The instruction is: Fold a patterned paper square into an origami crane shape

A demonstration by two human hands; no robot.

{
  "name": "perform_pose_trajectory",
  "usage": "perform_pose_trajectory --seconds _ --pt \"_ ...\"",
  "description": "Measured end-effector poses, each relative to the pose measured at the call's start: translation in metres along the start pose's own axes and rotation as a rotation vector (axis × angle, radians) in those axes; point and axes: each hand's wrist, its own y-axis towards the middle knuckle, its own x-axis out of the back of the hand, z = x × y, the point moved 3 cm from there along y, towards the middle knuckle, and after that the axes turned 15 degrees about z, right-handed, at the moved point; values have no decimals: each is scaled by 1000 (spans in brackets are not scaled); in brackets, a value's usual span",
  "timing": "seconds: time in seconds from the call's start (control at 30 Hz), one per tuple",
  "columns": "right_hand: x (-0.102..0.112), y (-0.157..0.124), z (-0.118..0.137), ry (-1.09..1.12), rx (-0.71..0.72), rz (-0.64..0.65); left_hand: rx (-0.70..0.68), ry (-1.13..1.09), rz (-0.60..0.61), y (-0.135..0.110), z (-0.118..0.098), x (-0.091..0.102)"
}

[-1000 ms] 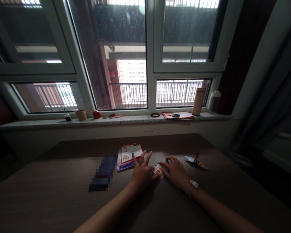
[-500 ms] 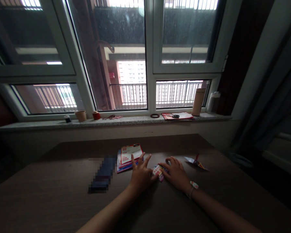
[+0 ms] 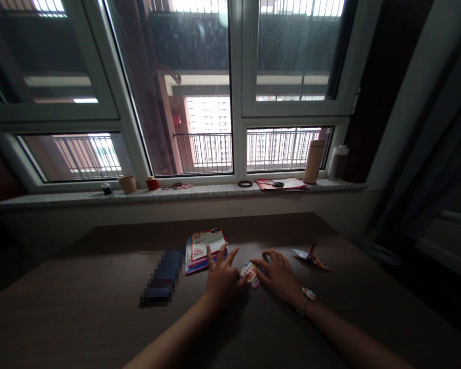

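A small folded piece of printed paper (image 3: 250, 272), white and yellow with red figures, lies on the table between my hands. My left hand (image 3: 223, 277) has its fingers spread, with the thumb touching the paper's left edge. Bent over the right side of the paper, my right hand (image 3: 278, 277) holds it with thumb and fingers, which partly hide it. Just beyond my left fingers is a stack of printed leaflets (image 3: 207, 242). A folded paper shape (image 3: 311, 258) with pointed ends rests to the right of my right hand.
A dark, pixelated object (image 3: 163, 277) lies left of the leaflets on the brown table (image 3: 100, 318). The window sill (image 3: 205, 191) bears a paper cup (image 3: 128, 184), a red spool (image 3: 152, 183), a bracelet (image 3: 245, 183), scissors (image 3: 278, 184) on papers and a tall flask (image 3: 314, 162).
The folded paper has shifted and turned very slightly under my fingers. Both hands stay almost in the same place.
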Motion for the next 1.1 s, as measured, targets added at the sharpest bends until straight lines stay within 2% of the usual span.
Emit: perform_pose_trajectory --seconds 0.43,0.6,0.87,1.1 --pt "3 -1 1 21 -2 26 -10 -7 -72 -2 2 2" --pt "3 0 1 24 2 34 44 -2 -82 1 1 0" --pt "4 -1 2 10 0 44 -14 -49 64 8 2 -20" --pt "3 -1 1 7 -2 43 13 -53 115 7 4 -21"
